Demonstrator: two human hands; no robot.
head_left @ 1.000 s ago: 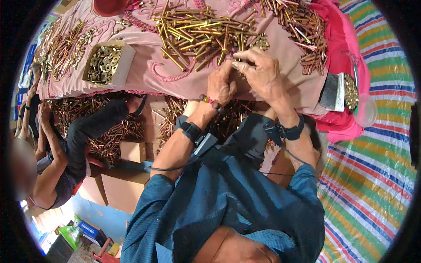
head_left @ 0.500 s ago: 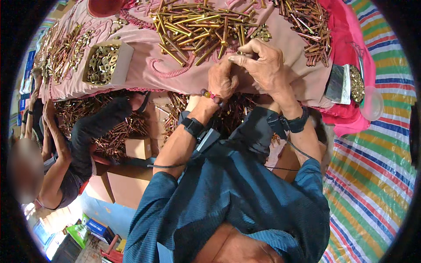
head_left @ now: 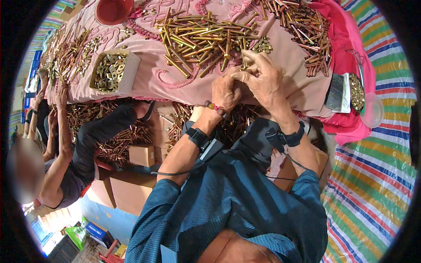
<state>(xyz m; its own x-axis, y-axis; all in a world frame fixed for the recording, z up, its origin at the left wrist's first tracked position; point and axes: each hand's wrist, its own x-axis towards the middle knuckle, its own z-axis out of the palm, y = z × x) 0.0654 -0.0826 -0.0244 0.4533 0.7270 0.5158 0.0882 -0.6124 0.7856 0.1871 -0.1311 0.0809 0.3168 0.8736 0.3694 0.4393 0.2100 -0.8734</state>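
My left hand (head_left: 225, 91) is closed, its fingers curled in at the near edge of the pink cloth. Whatever lies inside the curl is hidden. Just right of it, my right hand (head_left: 263, 79) pinches a small brass-coloured metal piece (head_left: 244, 66) between thumb and forefinger. The fingers cover most of that piece, so its exact kind is unclear. Both hands almost meet. Beyond them lies a heap of long brass-coloured bolts (head_left: 199, 39), with a small pile of nuts (head_left: 263, 44) beside its right end.
A carton of washers (head_left: 109, 72) and a red-brown bowl (head_left: 114, 11) stand to the left. More bolts (head_left: 309, 35) lie at right, near a tray of small fittings (head_left: 356, 93). A co-worker's arm (head_left: 63, 144) reaches in at left. Bolts fill the floor under the cloth (head_left: 123, 140).
The whole view has shifted slightly, setting the table lower in the picture. My right fingers have changed their pinch beside the closed left hand. The co-worker's hand has moved up to the cloth's edge.
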